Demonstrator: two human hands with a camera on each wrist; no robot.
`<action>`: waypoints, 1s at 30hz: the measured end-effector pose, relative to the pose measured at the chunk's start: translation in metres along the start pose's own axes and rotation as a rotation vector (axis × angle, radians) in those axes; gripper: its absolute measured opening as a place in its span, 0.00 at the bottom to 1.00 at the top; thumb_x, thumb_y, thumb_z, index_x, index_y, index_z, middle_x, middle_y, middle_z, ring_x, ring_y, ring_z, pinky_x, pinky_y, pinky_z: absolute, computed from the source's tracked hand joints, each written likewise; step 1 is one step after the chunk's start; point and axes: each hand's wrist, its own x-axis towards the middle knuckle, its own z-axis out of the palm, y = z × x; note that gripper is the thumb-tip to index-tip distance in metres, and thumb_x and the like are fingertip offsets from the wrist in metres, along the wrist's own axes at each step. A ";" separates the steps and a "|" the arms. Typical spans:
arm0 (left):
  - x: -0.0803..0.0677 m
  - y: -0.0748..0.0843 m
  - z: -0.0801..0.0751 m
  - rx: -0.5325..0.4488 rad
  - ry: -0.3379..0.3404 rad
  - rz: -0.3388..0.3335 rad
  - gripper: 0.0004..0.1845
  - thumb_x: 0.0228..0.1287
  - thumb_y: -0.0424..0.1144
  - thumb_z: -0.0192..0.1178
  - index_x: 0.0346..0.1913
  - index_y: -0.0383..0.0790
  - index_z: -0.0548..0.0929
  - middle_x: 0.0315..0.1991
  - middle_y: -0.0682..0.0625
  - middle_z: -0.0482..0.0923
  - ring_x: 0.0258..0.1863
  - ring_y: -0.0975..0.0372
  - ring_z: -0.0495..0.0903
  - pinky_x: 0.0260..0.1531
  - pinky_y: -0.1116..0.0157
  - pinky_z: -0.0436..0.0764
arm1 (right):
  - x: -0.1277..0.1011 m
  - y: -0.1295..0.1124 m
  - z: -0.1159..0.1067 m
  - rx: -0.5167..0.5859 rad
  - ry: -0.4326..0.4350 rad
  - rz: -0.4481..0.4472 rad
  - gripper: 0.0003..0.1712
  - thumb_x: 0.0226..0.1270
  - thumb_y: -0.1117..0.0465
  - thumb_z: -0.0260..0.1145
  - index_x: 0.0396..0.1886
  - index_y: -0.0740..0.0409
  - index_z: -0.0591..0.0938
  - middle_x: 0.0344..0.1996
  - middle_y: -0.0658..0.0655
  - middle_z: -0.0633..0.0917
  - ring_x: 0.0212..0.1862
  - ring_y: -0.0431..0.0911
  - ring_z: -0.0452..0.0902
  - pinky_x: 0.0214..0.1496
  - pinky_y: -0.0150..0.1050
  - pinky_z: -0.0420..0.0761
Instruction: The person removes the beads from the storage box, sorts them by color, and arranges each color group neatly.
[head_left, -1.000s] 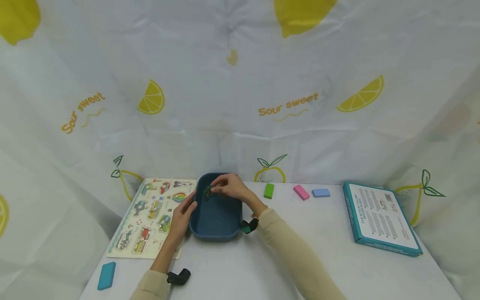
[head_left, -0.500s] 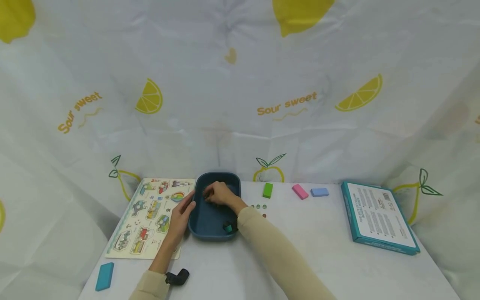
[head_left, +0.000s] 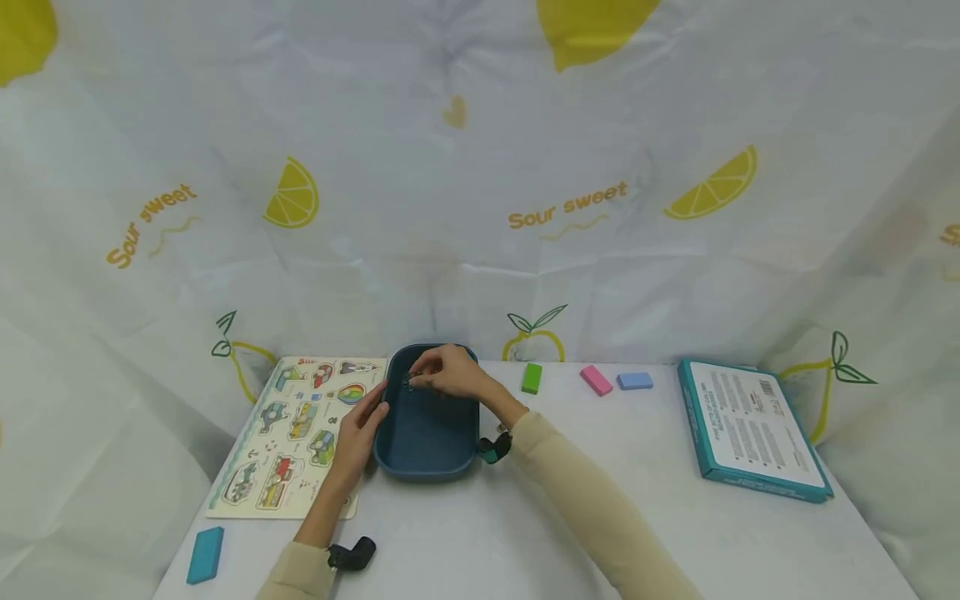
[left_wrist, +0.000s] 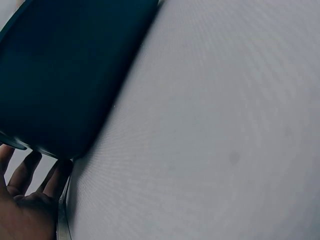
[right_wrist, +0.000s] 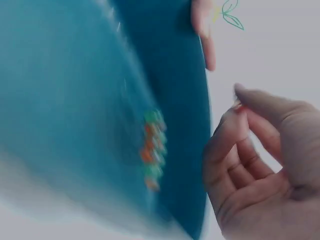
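A deep blue rectangular tray (head_left: pixel 426 446) stands on the white table at centre. My left hand (head_left: pixel 356 433) rests at its left side, fingers (left_wrist: pixel 25 172) extended against the outer wall. Over the tray's far end is my right hand (head_left: pixel 456 375), its thumb and index finger pinching a small red bead (right_wrist: pixel 240 108). In the right wrist view, several green and orange beads (right_wrist: pixel 153 150) lie in a cluster along the foot of the tray wall, blurred. From the head view, that cluster is mostly hidden by the right hand.
A picture puzzle board (head_left: pixel 296 433) lies left of the tray, with a teal block (head_left: pixel 205 555) in front. Behind to the right are green (head_left: pixel 532 378), pink (head_left: pixel 596 381) and light blue (head_left: pixel 635 381) blocks. A teal box (head_left: pixel 757 429) lies far right.
My right hand dipped deeper into the tray half a second ago and has now risen with a pinch. Green beads on the table beside the tray are now behind the right arm. Left hand stays.
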 end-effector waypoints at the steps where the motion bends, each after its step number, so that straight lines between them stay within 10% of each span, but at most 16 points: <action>1: 0.000 0.000 0.000 0.000 0.002 0.002 0.28 0.83 0.49 0.55 0.80 0.52 0.69 0.82 0.50 0.66 0.83 0.54 0.64 0.63 0.89 0.69 | -0.008 0.000 -0.008 0.013 0.008 -0.006 0.14 0.73 0.54 0.73 0.52 0.55 0.90 0.33 0.65 0.90 0.22 0.40 0.78 0.26 0.32 0.80; 17: -0.002 0.000 0.003 0.010 0.011 0.021 0.27 0.83 0.48 0.55 0.80 0.51 0.70 0.82 0.50 0.67 0.83 0.54 0.64 0.66 0.87 0.68 | -0.166 0.088 -0.054 -0.131 0.154 0.138 0.08 0.70 0.60 0.75 0.46 0.54 0.91 0.28 0.48 0.83 0.33 0.39 0.75 0.31 0.28 0.76; 30: -0.001 0.002 0.002 0.021 0.020 0.022 0.27 0.83 0.48 0.55 0.80 0.51 0.70 0.82 0.50 0.66 0.83 0.54 0.64 0.65 0.87 0.69 | -0.174 0.110 -0.047 -0.192 0.166 0.180 0.07 0.69 0.59 0.76 0.46 0.52 0.92 0.27 0.46 0.81 0.31 0.38 0.72 0.32 0.28 0.73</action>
